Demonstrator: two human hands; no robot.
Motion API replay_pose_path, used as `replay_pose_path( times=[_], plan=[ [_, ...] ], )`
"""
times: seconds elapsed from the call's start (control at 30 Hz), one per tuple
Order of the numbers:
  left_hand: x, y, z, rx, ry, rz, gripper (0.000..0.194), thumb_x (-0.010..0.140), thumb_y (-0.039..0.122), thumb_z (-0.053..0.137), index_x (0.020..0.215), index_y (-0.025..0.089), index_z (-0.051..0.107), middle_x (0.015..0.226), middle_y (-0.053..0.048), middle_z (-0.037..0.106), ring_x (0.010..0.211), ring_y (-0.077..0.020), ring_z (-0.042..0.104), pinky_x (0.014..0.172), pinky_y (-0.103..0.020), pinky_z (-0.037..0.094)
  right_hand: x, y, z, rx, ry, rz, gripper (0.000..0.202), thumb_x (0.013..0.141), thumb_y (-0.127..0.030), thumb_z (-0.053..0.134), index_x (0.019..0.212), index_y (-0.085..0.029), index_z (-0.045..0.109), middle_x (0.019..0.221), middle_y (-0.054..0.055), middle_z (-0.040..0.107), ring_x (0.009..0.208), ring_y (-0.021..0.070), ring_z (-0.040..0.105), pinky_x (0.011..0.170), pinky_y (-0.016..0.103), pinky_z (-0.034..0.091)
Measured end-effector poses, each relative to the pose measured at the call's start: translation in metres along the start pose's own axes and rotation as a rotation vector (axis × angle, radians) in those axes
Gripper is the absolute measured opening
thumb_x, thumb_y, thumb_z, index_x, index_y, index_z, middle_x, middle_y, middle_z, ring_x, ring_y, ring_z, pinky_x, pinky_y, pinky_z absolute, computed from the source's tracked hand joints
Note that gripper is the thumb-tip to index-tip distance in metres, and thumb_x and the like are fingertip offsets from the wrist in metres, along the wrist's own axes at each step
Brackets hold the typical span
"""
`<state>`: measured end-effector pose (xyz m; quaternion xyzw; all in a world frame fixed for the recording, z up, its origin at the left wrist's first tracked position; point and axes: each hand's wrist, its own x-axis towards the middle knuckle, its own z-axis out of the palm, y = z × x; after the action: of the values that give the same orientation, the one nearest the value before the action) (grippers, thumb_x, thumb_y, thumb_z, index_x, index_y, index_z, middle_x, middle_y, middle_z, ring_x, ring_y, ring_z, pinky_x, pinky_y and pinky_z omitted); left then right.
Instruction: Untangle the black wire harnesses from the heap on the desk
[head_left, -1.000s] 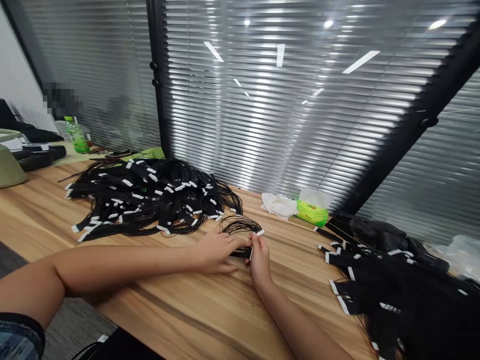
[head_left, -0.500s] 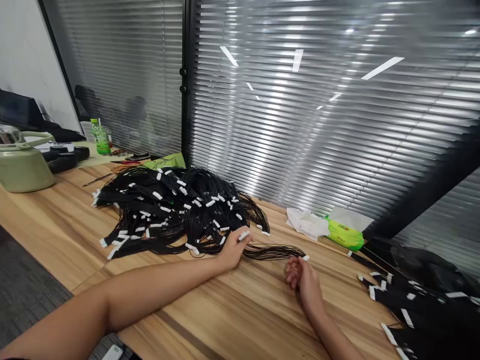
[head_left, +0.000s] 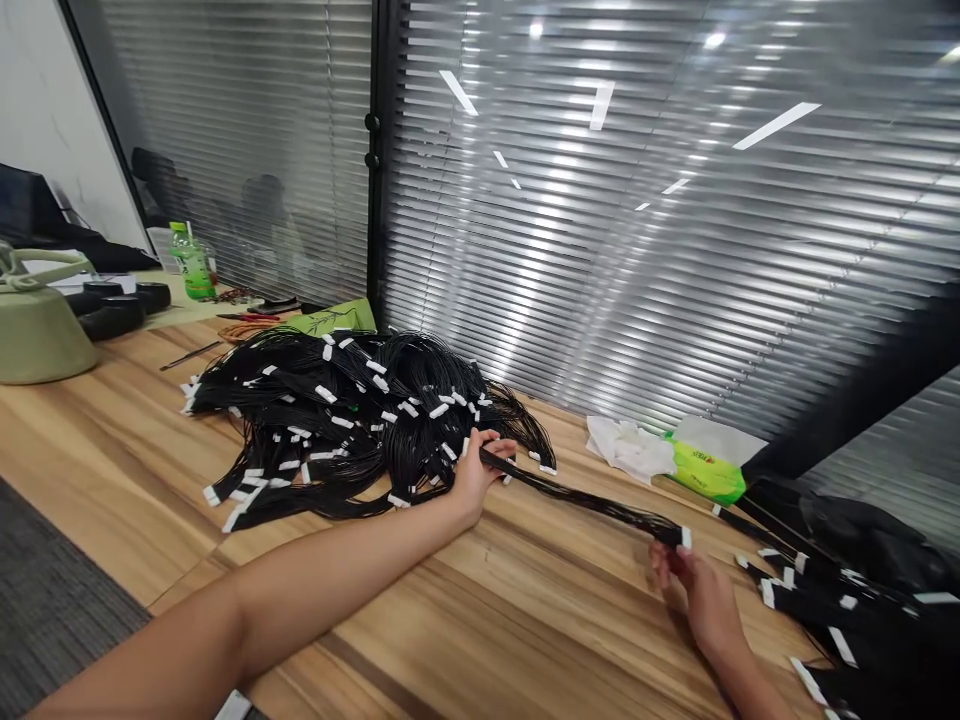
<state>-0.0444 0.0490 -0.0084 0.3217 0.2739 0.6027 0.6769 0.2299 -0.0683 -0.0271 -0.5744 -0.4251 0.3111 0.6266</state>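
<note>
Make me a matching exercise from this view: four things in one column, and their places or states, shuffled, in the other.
Column one:
1. left hand
2. right hand
3. green pot
4. tissue pack

Column two:
A. beside the crumpled tissue
B. at the end of the held cables farther from the big pile
C. at the end of the held cables nearer the big pile
D. partly cut off by the picture's left edge

Right pairs: 1-C; 2-B; 3-D; 4-A
</note>
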Motion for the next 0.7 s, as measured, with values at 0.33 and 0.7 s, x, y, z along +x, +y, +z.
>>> replay_pose_path(
  times=[0.33,0.7],
  plan=[
    [-0.014,-0.008,0.010,-0.050,-0.348,-0.154,0.049,0.084,0.061,0.053,0.089,0.012,0.062,0.086,-0.011,0.072,0.093,-0.0236,0.067,0.098,-0.035,0.041,-0.017,-0.001,0.003,-0.282,0.082,0.077,0.052,0.070,-0.064,0.058,0.096,-0.019,0.060,0.091,0.011,0.070,0.069,0.0223,0.064,0.055,0.030,0.046],
    [0.000,-0.003,0.005,-0.053,-0.145,-0.191,0.045,0.092,0.058,0.038,0.086,0.016,0.054,0.072,-0.006,0.068,0.068,-0.0181,0.068,0.065,-0.026,0.047,-0.020,-0.010,-0.011,-0.821,-0.377,-0.103,0.045,0.084,-0.060,0.044,0.069,-0.022,0.061,0.061,0.002,0.061,0.060,0.0191,0.055,0.058,0.029,0.041]
  ],
)
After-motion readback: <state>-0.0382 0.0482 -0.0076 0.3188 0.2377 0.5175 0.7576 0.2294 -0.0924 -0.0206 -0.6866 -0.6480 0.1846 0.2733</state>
